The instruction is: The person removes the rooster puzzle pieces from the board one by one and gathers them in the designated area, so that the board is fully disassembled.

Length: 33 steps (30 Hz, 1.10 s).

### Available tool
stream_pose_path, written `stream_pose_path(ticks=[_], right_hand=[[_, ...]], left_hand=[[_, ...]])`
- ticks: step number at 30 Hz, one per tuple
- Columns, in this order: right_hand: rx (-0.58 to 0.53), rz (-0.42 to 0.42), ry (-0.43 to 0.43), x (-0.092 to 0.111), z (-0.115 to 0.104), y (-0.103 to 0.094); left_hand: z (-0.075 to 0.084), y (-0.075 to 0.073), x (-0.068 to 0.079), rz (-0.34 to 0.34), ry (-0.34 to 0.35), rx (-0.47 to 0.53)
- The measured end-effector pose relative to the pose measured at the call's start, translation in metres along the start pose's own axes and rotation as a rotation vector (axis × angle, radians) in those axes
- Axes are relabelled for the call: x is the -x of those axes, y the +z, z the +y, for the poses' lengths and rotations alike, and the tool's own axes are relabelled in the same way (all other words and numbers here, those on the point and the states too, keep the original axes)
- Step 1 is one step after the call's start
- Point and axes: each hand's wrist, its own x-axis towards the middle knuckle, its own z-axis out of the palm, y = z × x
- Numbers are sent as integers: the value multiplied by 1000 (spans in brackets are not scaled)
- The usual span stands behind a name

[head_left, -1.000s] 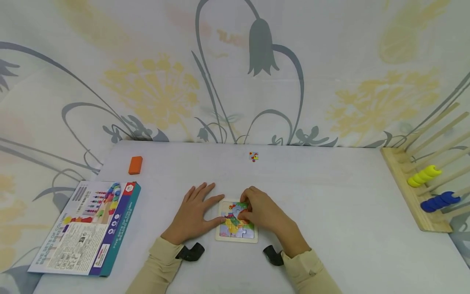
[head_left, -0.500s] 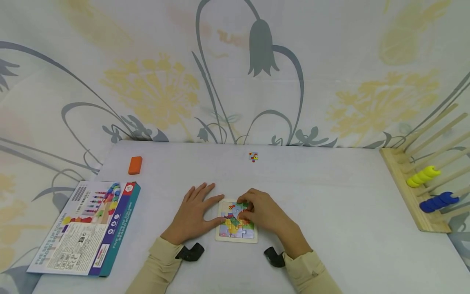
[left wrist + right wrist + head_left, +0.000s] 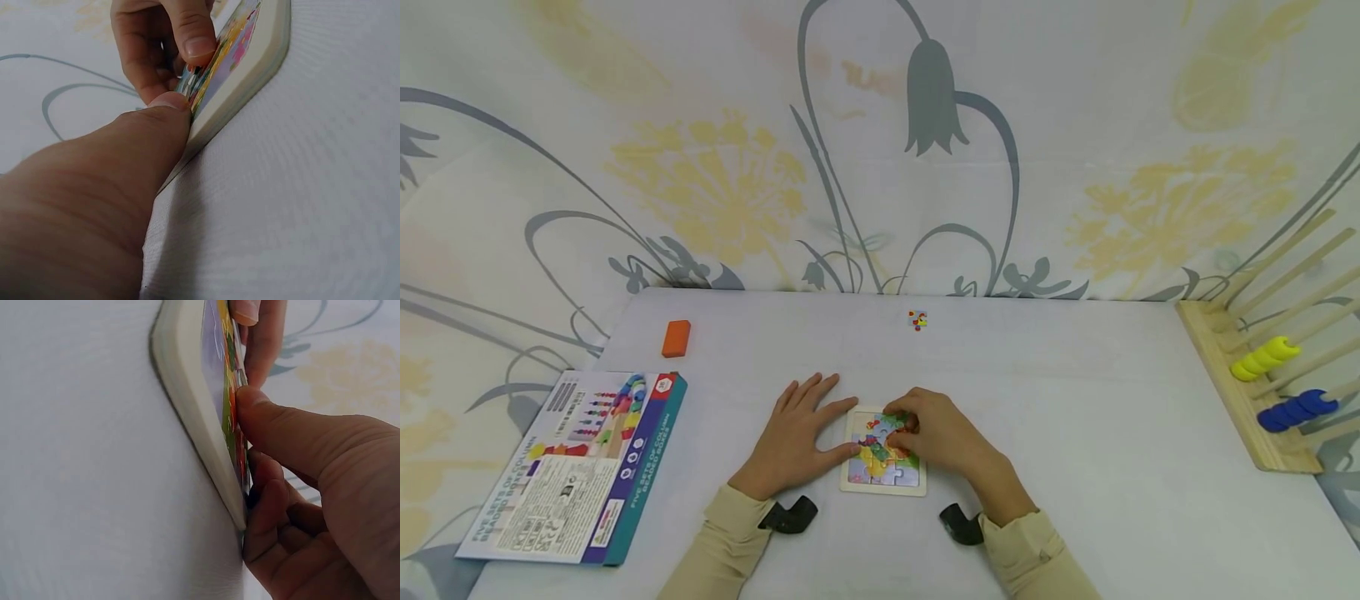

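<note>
A small jigsaw puzzle [image 3: 883,475] in a pale tray frame lies on the table before me, its picture colourful. My left hand [image 3: 797,442] rests flat at its left side, fingers spread, with the thumb over the frame's edge and onto the picture. My right hand [image 3: 947,433] bends over the upper right part, thumb and index finger pinching at a puzzle piece there. That piece is mostly hidden by the fingers. In the right wrist view the right thumb [image 3: 269,415] touches the picture while the other fingers curl by the frame's edge.
One loose puzzle piece [image 3: 917,320] lies near the table's back edge. At left are an orange block [image 3: 676,338] and a flat toy box [image 3: 572,467]. A wooden bead rack [image 3: 1247,392] with yellow and blue beads stands at right. A patterned cloth [image 3: 880,167] hangs behind.
My right index finger has shifted slightly left and down over the puzzle's top right area. The left hand and the puzzle frame stay in place.
</note>
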Motion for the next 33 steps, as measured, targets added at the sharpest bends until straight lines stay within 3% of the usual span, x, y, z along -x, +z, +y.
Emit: stream_pose_path(ticks=[6, 14, 23, 33], right_hand=[[-56, 26, -33, -1, 11, -2], [-139, 82, 12, -1, 31, -8], [-116, 185, 66, -9, 45, -19], [-93, 203, 105, -32, 72, -48]], left_hand=[[-1, -1, 0, 0, -2, -1], [-2, 0, 0, -8, -8, -5], [-3, -1, 1, 11, -8, -5], [-3, 4, 0, 2, -2, 11]])
